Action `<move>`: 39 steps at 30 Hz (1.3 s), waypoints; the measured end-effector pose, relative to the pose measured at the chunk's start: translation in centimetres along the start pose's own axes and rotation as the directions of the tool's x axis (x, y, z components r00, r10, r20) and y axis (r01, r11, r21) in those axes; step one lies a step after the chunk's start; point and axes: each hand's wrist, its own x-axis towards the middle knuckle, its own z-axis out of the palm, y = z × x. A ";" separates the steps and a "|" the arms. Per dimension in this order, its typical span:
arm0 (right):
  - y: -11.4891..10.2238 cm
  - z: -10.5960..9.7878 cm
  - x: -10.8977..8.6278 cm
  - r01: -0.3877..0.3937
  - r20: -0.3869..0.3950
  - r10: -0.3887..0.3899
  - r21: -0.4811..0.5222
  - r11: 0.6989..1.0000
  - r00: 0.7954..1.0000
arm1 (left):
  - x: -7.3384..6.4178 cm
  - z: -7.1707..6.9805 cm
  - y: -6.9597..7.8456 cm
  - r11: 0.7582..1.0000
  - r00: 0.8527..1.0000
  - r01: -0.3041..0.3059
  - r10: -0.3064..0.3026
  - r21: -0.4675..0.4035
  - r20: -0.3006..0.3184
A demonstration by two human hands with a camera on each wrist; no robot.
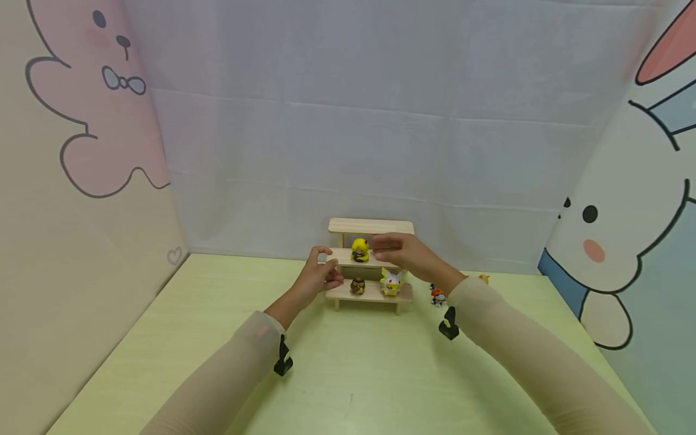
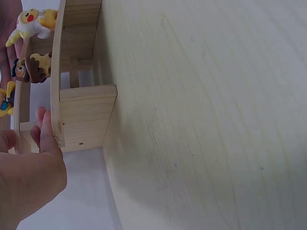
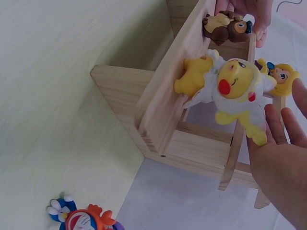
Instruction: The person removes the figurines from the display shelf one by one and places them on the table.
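Note:
A three-tier wooden display shelf (image 1: 371, 226) stands at the back of the table. On its middle tier sits a yellow-haired figurine (image 1: 359, 249); the bottom tier bears a brown owl figurine (image 1: 357, 286) and a yellow figurine in a white costume (image 1: 391, 283). My left hand (image 1: 313, 279) is at the shelf's left end, fingers spread and loosely bent, fingertips right at the ends of the boards (image 2: 55, 110). On the other side my right hand (image 1: 408, 254) extends nearly straight fingers over the middle tier's right part, beside the yellow-haired figurine and holding nothing.
Right of the shelf, partly behind the right forearm, small figurines stand on the table, among them a blue, orange and white one (image 1: 437, 296) and an orange-yellow one (image 1: 484, 278). A white cloth (image 1: 348, 145) hangs behind the table, with printed panels at both sides.

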 end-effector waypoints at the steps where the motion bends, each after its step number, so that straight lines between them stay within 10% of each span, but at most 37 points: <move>1: -0.2 0.1 0.1 0.000 0.002 0.000 -0.009 1.000 1.000 | 0.0 0.0 0.0 1.000 1.000 0.000 0.000 -0.001 -0.001; 39: -2.1 2.1 2.8 -0.054 -0.074 0.042 -0.165 0.985 0.996 | 0.2 -0.1 0.0 1.000 1.000 0.008 -0.008 0.009 0.000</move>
